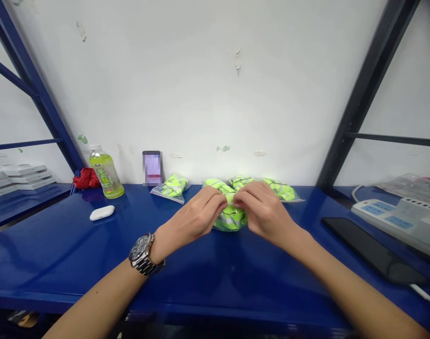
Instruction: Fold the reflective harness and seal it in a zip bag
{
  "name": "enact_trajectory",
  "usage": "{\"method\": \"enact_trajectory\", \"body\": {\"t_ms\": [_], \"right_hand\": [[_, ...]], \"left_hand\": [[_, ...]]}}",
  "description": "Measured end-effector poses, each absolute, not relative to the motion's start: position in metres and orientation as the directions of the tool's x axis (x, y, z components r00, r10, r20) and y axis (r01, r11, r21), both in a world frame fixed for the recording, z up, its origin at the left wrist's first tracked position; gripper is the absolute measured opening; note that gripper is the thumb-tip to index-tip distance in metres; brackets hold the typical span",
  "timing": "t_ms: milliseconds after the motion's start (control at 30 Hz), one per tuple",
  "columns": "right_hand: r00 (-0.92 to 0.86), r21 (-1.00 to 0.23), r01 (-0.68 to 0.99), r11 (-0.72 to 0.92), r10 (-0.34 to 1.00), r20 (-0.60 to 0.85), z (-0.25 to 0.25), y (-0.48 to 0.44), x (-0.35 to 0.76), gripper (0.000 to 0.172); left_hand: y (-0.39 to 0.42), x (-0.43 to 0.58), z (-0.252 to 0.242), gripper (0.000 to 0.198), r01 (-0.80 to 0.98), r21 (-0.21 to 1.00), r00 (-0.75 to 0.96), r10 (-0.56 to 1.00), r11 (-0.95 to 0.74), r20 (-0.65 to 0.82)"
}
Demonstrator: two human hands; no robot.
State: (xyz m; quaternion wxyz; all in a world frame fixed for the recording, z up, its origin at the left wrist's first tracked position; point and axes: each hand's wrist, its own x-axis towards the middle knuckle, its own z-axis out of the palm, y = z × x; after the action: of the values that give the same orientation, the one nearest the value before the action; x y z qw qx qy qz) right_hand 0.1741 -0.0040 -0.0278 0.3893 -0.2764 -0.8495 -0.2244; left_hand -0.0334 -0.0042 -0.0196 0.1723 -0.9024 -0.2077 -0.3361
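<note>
Far out to the left of the left hand (197, 214), a stack of flat white boxes (24, 178) at the end of the blue steel shelf (52, 263). Nearer that hand, a crumpled red plastic bag (86, 179), a tilted bottle of yellow-green drink (105, 172), and a white earbud case (102, 213) lying on its own. Just ahead of the hand, a blurred upright card (152, 168) and a clear bag of neon vest fabric (171, 188). On the left wrist, a steel wristwatch (142, 254). Between both hands, a folded neon-yellow safety vest (231, 219) with reflective strips, resting on the shelf and gripped from either side, the left hand's curled fingers meeting the right hand (262, 209) over the top. Probably light, soft and floppy, perhaps slick along the strips; safest held by the folded edges, two-handed. Behind the right hand, more bagged vests (282, 189). Further right, a black phone (372, 249) and a white power strip (394, 219).
</note>
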Motion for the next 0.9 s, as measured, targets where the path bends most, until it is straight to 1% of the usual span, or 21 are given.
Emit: {"method": "enact_trajectory", "body": {"t_ms": [167, 400, 667, 767, 900], "right_hand": [[-0.533, 0.142, 0.649, 0.748, 0.313, 0.786, -0.0293, -0.0050, 0.1711, 0.025], [-0.527, 0.112, 0.655, 0.747, 0.345, 0.777, -0.0284, -0.0057, 0.1714, 0.025], [-0.521, 0.124, 0.684, 0.719, 0.362, 0.773, -0.0297, -0.0077, 0.1689, 0.026], [-0.524, 0.146, 0.697, 0.702, 0.360, 0.772, -0.0291, -0.0089, 0.1681, 0.024], [-0.526, 0.190, 0.723, 0.664, 0.351, 0.774, -0.0297, -0.0102, 0.1658, 0.022]], "left_hand": [[-0.0063, -0.0327, -0.0183, 0.010, 0.488, -0.096, 0.687, 0.314, -0.868, 0.656], [-0.0073, -0.0357, -0.0152, 0.011, 0.499, -0.054, 0.700, 0.365, -0.865, 0.614], [-0.0083, -0.0327, -0.0161, 0.012, 0.508, -0.080, 0.697, 0.355, -0.858, 0.623], [-0.0081, -0.0320, -0.0175, 0.012, 0.502, -0.093, 0.701, 0.342, -0.860, 0.626], [-0.0076, -0.0320, -0.0198, 0.011, 0.493, -0.069, 0.700, 0.349, -0.867, 0.623]]}}
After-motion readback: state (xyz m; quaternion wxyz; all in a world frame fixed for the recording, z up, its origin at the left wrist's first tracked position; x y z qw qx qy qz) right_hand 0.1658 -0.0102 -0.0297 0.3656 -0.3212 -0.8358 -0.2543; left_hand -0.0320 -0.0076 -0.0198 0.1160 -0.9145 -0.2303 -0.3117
